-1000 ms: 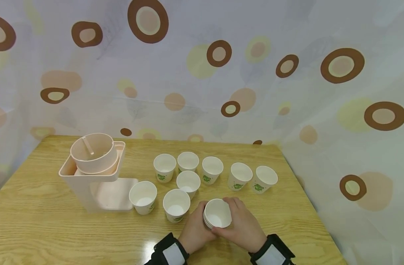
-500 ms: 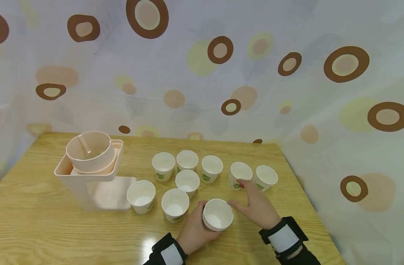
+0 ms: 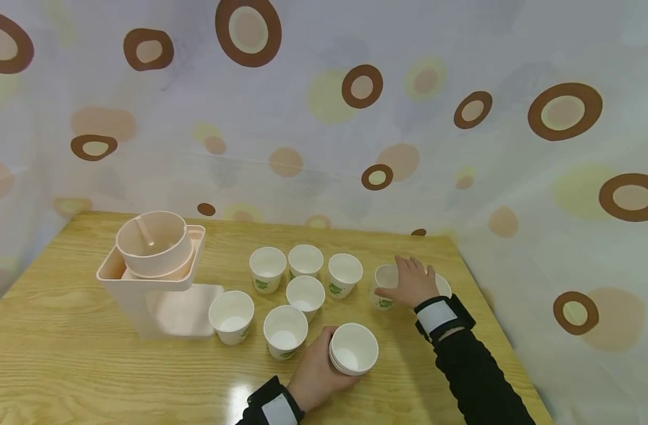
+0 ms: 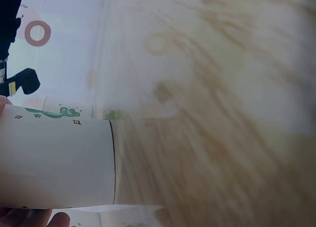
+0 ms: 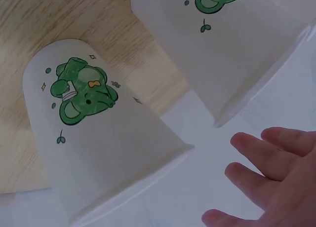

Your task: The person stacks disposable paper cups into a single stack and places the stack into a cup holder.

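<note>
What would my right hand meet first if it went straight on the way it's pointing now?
Likely the green-printed white paper cup, the left of the rightmost two: in the head view it shows between thumb and fingers of the right hand. Depth is unclear; they may already touch.

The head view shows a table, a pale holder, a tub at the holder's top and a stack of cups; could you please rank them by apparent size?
1. Table
2. Pale holder
3. Tub
4. Stack of cups in the left hand; though seemingly nearer, it looks smallest.
</note>
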Tool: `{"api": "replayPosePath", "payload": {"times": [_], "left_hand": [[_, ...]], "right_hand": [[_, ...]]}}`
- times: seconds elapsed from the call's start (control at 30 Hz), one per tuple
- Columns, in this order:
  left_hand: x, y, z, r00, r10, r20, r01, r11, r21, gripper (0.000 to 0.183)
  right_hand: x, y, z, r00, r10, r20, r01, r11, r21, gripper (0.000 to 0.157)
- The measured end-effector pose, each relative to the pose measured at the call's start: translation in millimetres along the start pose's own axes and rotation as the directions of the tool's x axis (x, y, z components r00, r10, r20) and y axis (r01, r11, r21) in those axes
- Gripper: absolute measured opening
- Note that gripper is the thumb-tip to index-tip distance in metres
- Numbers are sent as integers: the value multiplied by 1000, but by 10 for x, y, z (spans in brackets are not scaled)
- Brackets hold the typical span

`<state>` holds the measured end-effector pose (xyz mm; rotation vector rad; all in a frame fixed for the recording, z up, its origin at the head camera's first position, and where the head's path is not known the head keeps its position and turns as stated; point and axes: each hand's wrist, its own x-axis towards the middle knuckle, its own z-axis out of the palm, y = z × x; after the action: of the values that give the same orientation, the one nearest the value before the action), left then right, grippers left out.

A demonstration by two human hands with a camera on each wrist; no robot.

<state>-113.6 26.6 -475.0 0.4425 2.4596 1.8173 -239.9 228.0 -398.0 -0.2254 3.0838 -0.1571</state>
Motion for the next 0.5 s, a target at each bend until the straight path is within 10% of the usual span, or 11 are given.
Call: {"api": "replayPosePath", "payload": {"times": [0.5], "left_hand": [[13,-4,1,1000,-7,4,7,1000,25,69]], "right_hand": [[18,-8,38,999,-37,-16,37,999,-19,74]]}}
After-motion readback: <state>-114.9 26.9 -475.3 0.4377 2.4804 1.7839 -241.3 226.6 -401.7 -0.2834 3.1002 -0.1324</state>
